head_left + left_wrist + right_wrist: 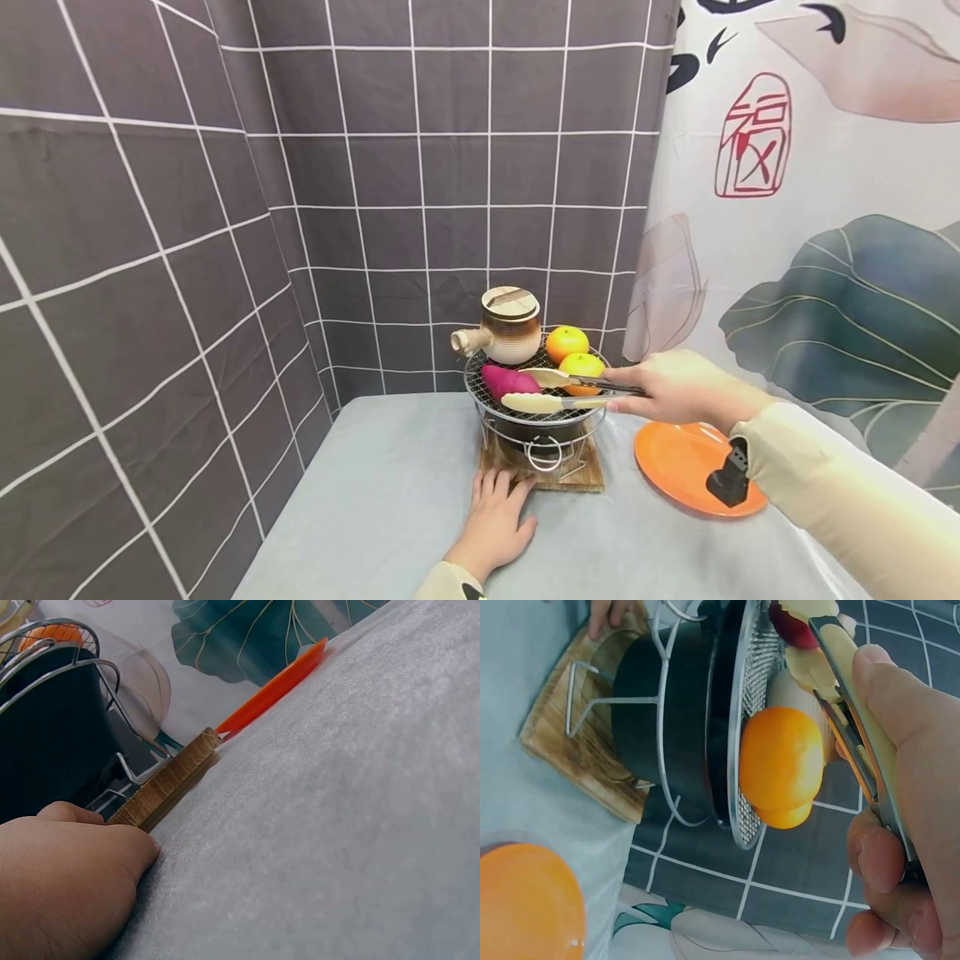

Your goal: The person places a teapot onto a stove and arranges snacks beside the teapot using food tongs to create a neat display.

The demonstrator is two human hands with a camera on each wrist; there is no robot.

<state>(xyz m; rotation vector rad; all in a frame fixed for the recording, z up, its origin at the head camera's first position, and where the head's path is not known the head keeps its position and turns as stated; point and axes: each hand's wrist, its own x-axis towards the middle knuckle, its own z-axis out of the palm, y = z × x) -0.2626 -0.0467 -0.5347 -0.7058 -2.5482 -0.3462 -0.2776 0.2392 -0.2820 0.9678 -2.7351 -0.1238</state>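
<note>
My right hand [678, 387] grips a pair of tongs [855, 690] with cream-coloured tips. Those tips reach over the round mesh grill [477, 387], one on each side of a magenta sweet potato [508, 382]. Two mandarins [781, 757] lie on the right part of the mesh, the nearer one partly behind the tongs. At the back of the grill stands a ceramic side-handled pot [513, 337] with a wooden-looking lid. My left hand [495, 525] rests at the front edge of the wooden board [588, 478] under the stove, its fingers extended.
An orange plate [671, 467] lies on the table to the right of the stove, under my right forearm. The black stove body [641, 690] sits in a wire stand on the board. Grid-patterned cloth [382, 233] hangs behind and at the left.
</note>
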